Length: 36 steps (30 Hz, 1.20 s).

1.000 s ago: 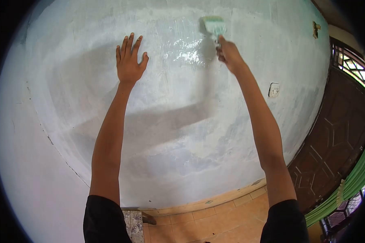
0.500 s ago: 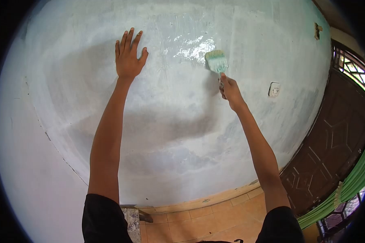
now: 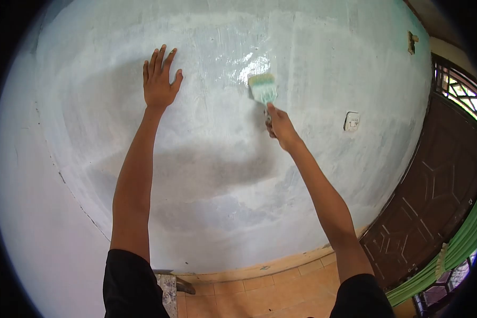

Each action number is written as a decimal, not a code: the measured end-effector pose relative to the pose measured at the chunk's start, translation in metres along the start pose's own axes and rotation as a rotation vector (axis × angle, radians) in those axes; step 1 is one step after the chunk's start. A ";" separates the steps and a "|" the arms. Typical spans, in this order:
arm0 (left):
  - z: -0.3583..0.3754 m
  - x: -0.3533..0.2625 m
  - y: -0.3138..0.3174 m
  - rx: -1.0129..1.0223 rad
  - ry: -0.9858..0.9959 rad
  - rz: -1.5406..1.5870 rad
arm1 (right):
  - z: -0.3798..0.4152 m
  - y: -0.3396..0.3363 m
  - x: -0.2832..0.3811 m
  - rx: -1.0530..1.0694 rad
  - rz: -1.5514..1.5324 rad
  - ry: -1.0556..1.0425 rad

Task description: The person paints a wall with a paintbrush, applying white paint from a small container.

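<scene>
My right hand grips the handle of a wide paintbrush, its bristles pointing up against the wall. The bristles look yellowish at the tip and pale green lower down, with wet paint on them. A shiny wet patch glistens on the wall just above the brush. To the left, my left hand lies flat on the wall with its fingers spread, holding nothing. The wall is patchy, white to pale green, and shadows of both arms fall across it.
A white wall switch plate sits right of the brush, and another fixture is higher up. A brown door and green curtain stand at the right. Below are orange floor tiles and a speckled ledge.
The brush in my right hand has moved left and slightly down along the wall. My left hand stays spread on the wall while the whole view has shifted a little.
</scene>
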<state>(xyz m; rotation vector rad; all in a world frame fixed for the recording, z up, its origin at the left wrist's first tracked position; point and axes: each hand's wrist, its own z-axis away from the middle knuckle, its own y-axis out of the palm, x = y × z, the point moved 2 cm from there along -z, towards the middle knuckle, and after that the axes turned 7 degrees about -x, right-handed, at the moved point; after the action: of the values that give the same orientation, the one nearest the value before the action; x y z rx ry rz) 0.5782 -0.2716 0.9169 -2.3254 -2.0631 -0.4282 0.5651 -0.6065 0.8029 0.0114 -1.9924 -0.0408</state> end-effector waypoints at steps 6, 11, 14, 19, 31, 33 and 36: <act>-0.002 -0.004 -0.003 0.008 -0.007 0.015 | -0.044 -0.009 0.080 0.013 -0.066 -0.204; -0.003 -0.002 -0.002 -0.003 -0.014 0.036 | -0.094 0.008 0.149 -0.011 -0.004 -0.246; -0.001 -0.003 -0.005 -0.002 -0.017 0.056 | -0.088 0.016 0.130 -0.012 -0.018 -0.183; -0.002 0.000 -0.002 -0.019 -0.018 0.033 | -0.045 0.009 0.082 -0.007 -0.019 -0.068; -0.001 0.004 -0.001 -0.008 0.003 0.078 | -0.081 0.040 0.123 -0.065 -0.022 -0.203; -0.001 0.005 0.000 -0.015 -0.007 0.080 | -0.062 0.042 0.108 -0.065 -0.042 -0.122; 0.000 0.004 -0.002 -0.006 -0.006 0.075 | -0.056 0.041 0.112 -0.073 -0.063 -0.183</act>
<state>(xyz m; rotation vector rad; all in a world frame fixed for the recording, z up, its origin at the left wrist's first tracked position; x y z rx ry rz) 0.5772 -0.2670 0.9173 -2.4012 -1.9719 -0.4274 0.5709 -0.5701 0.9296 0.0242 -2.1716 -0.1606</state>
